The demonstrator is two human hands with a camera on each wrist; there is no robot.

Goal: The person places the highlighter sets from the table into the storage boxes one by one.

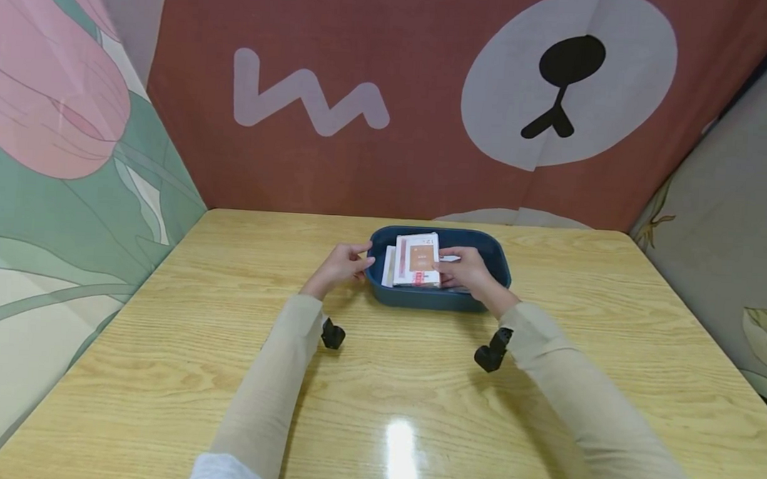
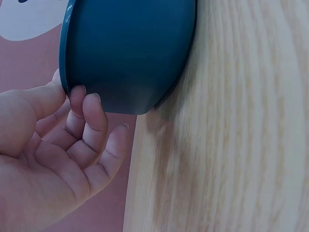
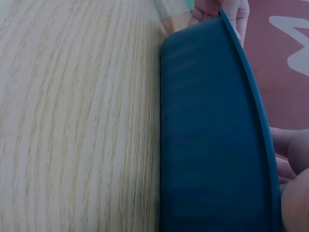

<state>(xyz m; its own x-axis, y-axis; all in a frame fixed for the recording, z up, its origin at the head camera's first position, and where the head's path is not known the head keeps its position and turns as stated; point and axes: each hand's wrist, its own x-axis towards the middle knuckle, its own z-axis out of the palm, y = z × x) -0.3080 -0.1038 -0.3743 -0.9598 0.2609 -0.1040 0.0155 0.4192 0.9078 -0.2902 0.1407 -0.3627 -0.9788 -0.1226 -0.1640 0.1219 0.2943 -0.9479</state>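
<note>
A dark blue oblong plastic bin [image 1: 432, 299] stands on the table near its far edge. My left hand [image 1: 342, 265] pinches the bin's left rim, thumb at the rim and fingers against the outer wall, as the left wrist view shows. Inside the bin, my right hand [image 1: 468, 270] holds a flat white pack with an orange square [image 1: 417, 261] by its right edge, thumb on top. Another pale flat item [image 1: 389, 267] shows under the pack's left side. In the right wrist view the bin's wall [image 3: 212, 125] hides the pack and most of the right hand's fingers.
The light wood table [image 1: 228, 275] reaches to a reddish-brown cloth backdrop [image 1: 296, 171] with a bear face. Flowered cloth [image 1: 50, 218] hangs at the left, and pale cloth [image 1: 732, 212] at the right. Black cameras [image 1: 333, 334] sit at both wrists.
</note>
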